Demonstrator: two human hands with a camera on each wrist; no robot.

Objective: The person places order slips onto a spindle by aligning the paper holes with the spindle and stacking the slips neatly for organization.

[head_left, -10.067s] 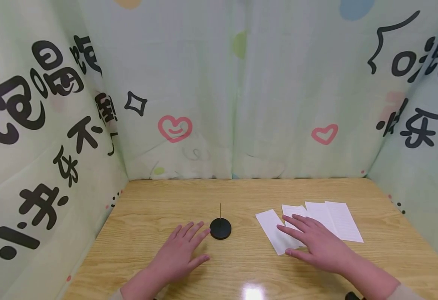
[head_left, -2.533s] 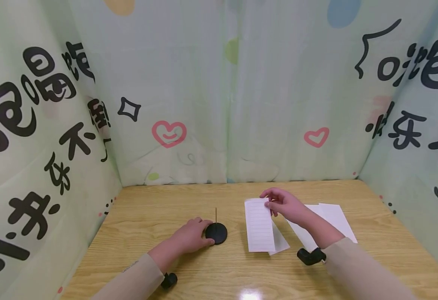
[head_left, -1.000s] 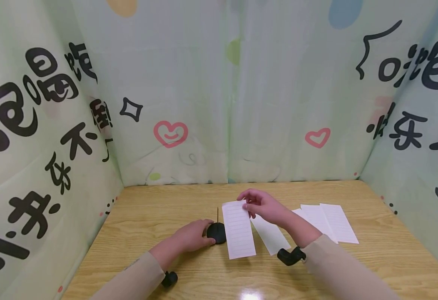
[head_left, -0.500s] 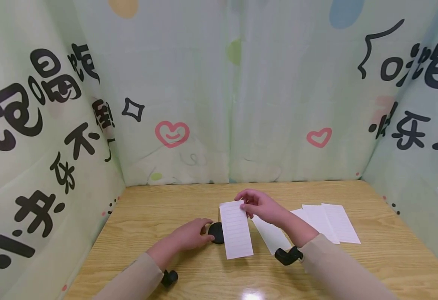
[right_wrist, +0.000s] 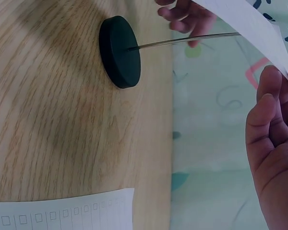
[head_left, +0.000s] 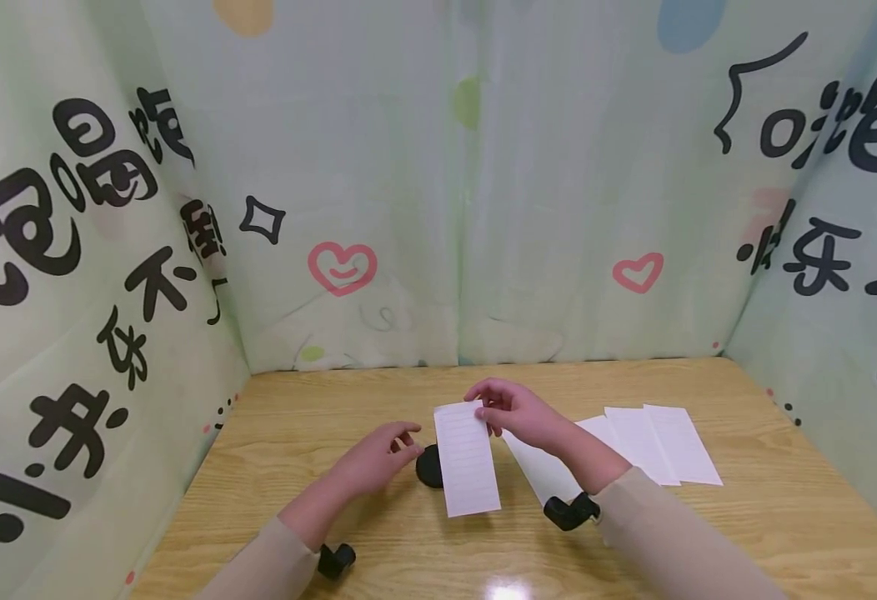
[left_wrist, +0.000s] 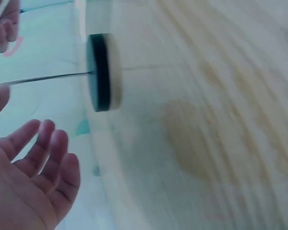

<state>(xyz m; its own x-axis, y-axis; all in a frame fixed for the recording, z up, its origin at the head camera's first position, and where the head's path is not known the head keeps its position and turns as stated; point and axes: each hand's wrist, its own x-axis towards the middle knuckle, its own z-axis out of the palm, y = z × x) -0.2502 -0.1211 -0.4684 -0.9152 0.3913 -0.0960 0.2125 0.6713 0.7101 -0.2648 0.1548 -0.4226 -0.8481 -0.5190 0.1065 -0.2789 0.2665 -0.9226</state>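
Observation:
My right hand (head_left: 523,414) pinches the upper right corner of a white lined paper slip (head_left: 468,467), which hangs tilted above the table. Behind it is a small stand with a round black base (right_wrist: 120,52) and a thin metal rod (right_wrist: 192,40). In the head view the slip hides the rod and part of the base; in the right wrist view the rod's upper end is behind the paper. My left hand (head_left: 374,460) is just left of the base, off it, fingers loosely bent and holding nothing. In the left wrist view its thumb is close to the rod (left_wrist: 43,79).
Several more white slips (head_left: 664,446) lie overlapping on the right of the wooden table (head_left: 318,400). One slip (head_left: 539,467) lies slanted beneath my right forearm. A printed curtain (head_left: 543,208) encloses the back and both sides.
The right hand picked up a slip and brought it left to the stand, shifting slightly further left lately. The left hand, which held the base, has let go and lifted a little.

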